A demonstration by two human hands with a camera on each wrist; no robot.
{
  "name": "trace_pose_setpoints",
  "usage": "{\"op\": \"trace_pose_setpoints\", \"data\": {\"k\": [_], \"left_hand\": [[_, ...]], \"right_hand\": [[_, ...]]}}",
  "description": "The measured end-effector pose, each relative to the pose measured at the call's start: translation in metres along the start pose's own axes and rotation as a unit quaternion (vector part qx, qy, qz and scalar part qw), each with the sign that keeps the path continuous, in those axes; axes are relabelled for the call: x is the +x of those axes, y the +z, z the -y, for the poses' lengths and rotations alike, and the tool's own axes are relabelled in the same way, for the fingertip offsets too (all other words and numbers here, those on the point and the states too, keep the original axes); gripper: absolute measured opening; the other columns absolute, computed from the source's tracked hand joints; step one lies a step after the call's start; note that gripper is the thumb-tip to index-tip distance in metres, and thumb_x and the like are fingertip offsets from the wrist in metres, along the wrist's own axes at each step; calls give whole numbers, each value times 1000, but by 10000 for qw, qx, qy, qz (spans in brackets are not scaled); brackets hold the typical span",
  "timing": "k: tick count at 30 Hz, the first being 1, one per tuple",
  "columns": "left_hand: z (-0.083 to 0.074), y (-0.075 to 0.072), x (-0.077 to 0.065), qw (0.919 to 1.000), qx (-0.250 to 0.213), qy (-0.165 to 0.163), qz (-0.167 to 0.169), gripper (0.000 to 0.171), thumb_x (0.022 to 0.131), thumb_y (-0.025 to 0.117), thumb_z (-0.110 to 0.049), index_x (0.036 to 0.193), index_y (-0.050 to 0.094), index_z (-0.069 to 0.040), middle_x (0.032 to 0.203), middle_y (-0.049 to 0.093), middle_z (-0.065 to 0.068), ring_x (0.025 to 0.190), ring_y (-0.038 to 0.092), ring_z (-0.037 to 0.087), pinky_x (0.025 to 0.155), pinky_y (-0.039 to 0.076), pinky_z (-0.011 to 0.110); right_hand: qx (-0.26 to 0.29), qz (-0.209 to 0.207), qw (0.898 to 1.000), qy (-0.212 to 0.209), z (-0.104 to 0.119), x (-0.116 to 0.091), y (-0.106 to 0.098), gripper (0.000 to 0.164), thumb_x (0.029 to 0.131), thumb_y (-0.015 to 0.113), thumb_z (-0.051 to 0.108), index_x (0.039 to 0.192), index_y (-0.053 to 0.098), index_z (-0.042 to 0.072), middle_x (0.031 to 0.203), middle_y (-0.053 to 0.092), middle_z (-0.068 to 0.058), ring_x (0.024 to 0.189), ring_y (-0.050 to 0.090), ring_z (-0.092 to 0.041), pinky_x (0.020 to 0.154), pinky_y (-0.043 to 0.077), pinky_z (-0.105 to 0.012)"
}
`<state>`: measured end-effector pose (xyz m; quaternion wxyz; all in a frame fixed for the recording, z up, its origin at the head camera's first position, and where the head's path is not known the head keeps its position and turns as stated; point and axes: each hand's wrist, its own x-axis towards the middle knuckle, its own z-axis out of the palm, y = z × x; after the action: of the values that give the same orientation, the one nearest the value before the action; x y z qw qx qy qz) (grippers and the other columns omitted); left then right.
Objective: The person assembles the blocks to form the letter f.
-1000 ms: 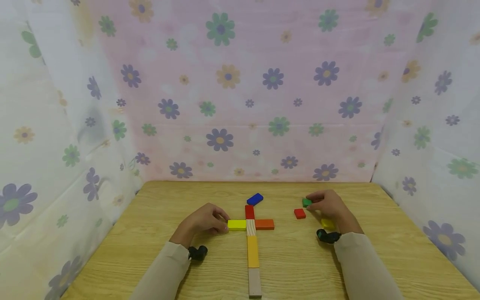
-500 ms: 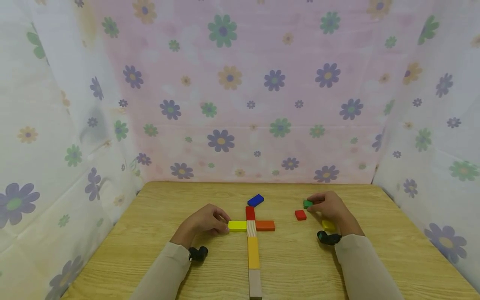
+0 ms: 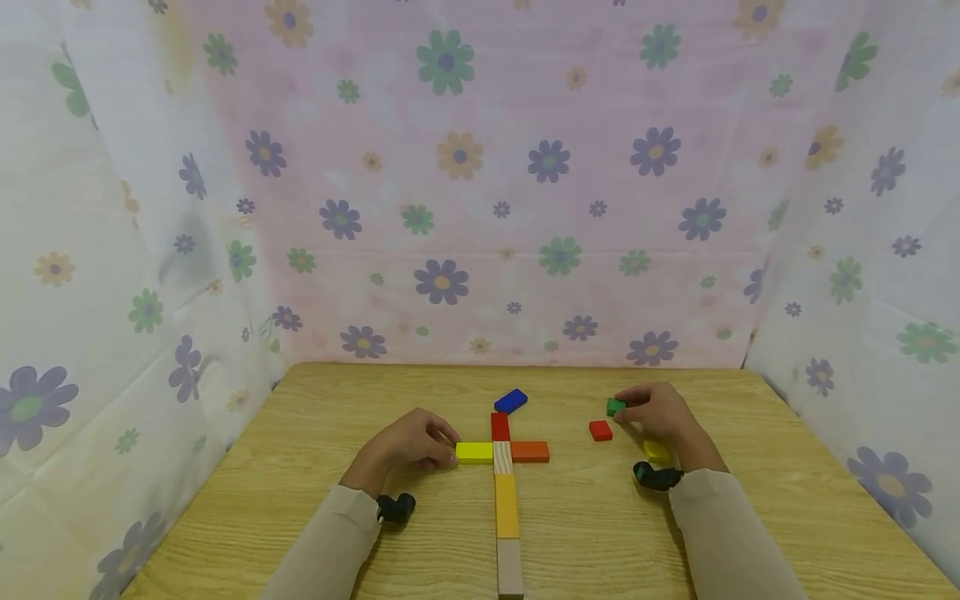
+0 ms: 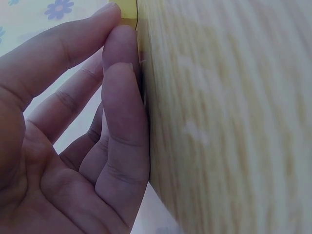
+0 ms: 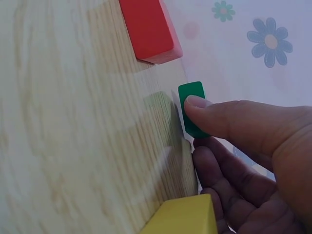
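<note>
In the head view my left hand (image 3: 408, 442) has its thumb and index finger at the left end of a yellow block (image 3: 475, 452). The left wrist view shows the thumb tip over the yellow block (image 4: 127, 10), the other fingers curled beside the tabletop. That block forms the left arm of a flat cross. An orange block (image 3: 530, 452) makes the right arm, and a striped wooden block (image 3: 502, 457) sits between them. Farther right, my right hand (image 3: 656, 412) pinches a small green block (image 5: 192, 117) between thumb and fingers, close over the table.
A red block (image 3: 500, 427) tops the cross; an amber block (image 3: 506, 506) and a pale wooden block (image 3: 509, 568) form its stem. A blue block (image 3: 511, 402) lies tilted at its head. By my right hand are a red block (image 3: 600, 430) and a yellow block (image 3: 657, 452).
</note>
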<state>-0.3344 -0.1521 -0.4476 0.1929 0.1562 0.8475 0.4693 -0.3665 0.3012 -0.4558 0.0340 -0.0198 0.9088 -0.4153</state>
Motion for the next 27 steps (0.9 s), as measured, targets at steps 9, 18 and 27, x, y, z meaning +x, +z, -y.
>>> {"op": "trace_pose_setpoints", "data": {"k": [9,18,27], "left_hand": [[1,0,1,10000,1,-46,13,29,85,86,-13,111,76,-6,92,74,8,74,69,20,69,61,35],[1,0,0,10000,43,-66,-42,31,85,86,-13,113,76,-6,93,74,8,74,69,20,68,61,35],[-1,0,0,10000,53,-59,-39,30,85,86,-13,112,76,-6,93,73,9,74,68,19,68,61,35]], "right_hand": [[6,-119,9999,55,-3,2,1,43,93,79,24,131,70,6,128,68,-17,116,62,-35,100,51,-53],[-35,-153,9999,-56,1,2,2,43,94,78,24,133,69,7,131,67,-18,119,62,-36,100,51,-54],[-227,-217,9993,-198,2,4,2,42,94,78,28,131,71,8,130,68,-18,115,64,-35,97,53,-53]]}}
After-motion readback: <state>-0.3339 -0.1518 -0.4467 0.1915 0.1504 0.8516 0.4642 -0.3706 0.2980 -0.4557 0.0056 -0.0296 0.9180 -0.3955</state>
